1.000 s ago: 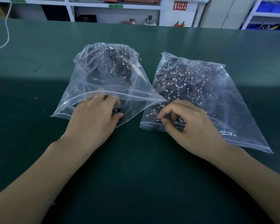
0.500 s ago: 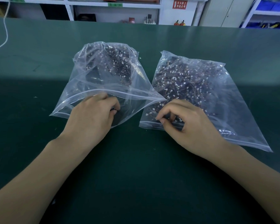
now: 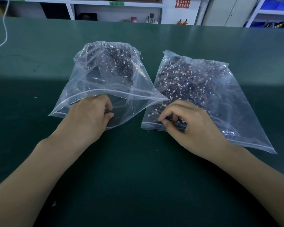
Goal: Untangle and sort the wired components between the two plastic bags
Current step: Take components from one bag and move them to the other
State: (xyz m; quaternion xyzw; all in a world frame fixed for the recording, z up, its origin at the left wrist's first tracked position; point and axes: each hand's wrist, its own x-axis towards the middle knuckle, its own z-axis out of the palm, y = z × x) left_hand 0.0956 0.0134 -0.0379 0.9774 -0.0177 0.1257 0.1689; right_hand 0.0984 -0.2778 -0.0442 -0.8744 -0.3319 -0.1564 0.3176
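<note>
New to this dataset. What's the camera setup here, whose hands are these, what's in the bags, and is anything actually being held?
There is no robot: a person works bare-handed, filmed by one wide-angle camera on their head looking down, so there is only that view. On the green table lie two clear zip bags, each holding small wired components with white connectors. The left hand is inside the open mouth of the left bag, fingers curled round something dark; what exactly is unclear. The right hand rests at the near edge of the right bag, thumb and fingers pinching at the components there. Shelves stand behind the table.
</note>
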